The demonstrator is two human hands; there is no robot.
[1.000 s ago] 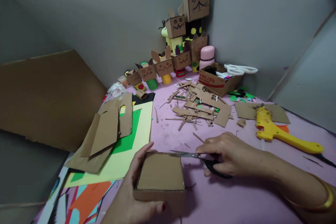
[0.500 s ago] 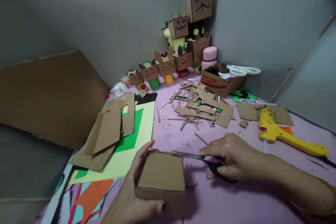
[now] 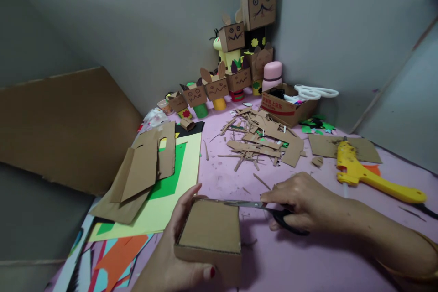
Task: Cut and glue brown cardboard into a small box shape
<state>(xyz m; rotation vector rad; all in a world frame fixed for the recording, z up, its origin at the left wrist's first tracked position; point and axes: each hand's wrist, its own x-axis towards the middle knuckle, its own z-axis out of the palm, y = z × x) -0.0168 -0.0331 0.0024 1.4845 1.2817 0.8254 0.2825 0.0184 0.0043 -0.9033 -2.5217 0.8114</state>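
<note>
A small square cardboard box [image 3: 209, 226] is gripped in my left hand [image 3: 171, 246], with the thumb along its near side and the fingers round its left side. My right hand [image 3: 301, 205] holds black-handled scissors [image 3: 253, 204]. Their blades lie along the far top edge of the box, near its far right corner. The blades look closed or nearly so; whether any cardboard is between them I cannot make out. A thin curled strip lies just right of the box.
Cardboard scraps [image 3: 263, 137] are heaped beyond my hands. A yellow glue gun [image 3: 372, 175] rests at right. Coloured paper [image 3: 147, 210] and cardboard sheets [image 3: 140, 173] lie at left. Behind stand several cardboard animal figures [image 3: 215, 86], a pink bottle [image 3: 273, 73] and a box [image 3: 287, 109] holding white-handled scissors.
The scissor blades have come closer together along the far edge of the box. Both hands stay nearly in place, and the view shifts very slightly.
</note>
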